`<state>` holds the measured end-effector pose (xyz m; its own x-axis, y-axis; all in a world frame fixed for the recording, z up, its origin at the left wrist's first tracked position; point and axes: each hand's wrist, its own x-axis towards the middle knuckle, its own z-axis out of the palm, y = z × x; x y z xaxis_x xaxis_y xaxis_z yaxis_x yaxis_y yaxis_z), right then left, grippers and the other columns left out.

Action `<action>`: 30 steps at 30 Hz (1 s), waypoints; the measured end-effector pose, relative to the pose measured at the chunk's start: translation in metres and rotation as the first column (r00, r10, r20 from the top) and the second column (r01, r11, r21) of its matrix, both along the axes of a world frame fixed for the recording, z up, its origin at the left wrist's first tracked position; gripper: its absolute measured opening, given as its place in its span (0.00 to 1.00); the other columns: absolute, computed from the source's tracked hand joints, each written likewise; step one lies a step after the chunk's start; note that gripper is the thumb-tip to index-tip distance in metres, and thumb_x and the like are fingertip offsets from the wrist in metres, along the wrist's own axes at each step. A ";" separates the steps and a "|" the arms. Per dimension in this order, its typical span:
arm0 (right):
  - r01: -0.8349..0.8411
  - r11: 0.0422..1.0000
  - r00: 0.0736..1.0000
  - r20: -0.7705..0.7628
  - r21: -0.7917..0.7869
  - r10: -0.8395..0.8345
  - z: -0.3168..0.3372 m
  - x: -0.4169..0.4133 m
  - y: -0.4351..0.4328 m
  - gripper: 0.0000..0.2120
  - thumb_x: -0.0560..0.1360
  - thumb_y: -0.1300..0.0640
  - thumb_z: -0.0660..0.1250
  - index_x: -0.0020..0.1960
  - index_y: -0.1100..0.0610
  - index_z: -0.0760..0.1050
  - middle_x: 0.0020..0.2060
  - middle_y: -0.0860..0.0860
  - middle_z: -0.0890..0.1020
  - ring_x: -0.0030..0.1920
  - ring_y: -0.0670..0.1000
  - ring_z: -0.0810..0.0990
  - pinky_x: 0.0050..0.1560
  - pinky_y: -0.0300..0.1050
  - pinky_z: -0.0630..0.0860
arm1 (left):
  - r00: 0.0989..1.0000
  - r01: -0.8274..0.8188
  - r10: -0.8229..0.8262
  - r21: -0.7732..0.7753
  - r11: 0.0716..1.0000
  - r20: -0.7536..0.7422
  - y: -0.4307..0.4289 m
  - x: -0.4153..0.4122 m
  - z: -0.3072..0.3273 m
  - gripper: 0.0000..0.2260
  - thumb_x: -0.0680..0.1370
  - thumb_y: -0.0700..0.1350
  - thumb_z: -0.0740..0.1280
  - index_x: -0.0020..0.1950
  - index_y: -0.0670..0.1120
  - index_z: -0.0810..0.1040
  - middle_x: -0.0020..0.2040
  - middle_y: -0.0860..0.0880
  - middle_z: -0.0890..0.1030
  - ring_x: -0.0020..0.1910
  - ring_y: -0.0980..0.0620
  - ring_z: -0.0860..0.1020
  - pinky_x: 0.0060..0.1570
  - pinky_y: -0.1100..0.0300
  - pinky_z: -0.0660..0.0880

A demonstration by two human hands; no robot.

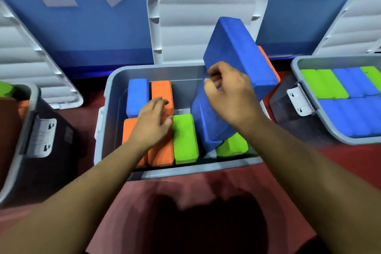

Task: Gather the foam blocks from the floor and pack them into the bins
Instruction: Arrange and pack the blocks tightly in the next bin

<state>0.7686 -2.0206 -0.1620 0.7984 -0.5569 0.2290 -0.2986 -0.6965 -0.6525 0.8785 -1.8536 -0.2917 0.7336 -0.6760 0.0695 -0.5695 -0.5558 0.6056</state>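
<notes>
Foam, by the look: the blue block [233, 47] is likely light, slightly squashy and matt enough not to slip (judgement only). It stands tilted in the middle bin [115, 80], at 3 o'clock, its lower end among green blocks [185, 138]. The right hand [231, 97] curls its fingers over the block's long edge. The left hand [152, 121] lies flat and relaxed on orange blocks [161, 90] at 9 o'clock. Best hold: across the narrow sides, mid-length.
</notes>
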 end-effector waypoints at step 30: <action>0.025 0.971 0.966 -0.243 -0.237 -0.084 0.028 0.089 -0.027 0.27 0.75 0.39 0.64 0.67 0.54 0.66 0.56 0.58 0.75 0.52 0.62 0.76 0.44 0.48 0.65 | 0.929 -0.060 -0.119 0.461 0.886 0.350 0.009 -0.011 -0.068 0.44 0.66 0.83 0.41 0.78 0.65 0.54 0.79 0.36 0.50 0.79 0.42 0.50 0.72 0.31 0.46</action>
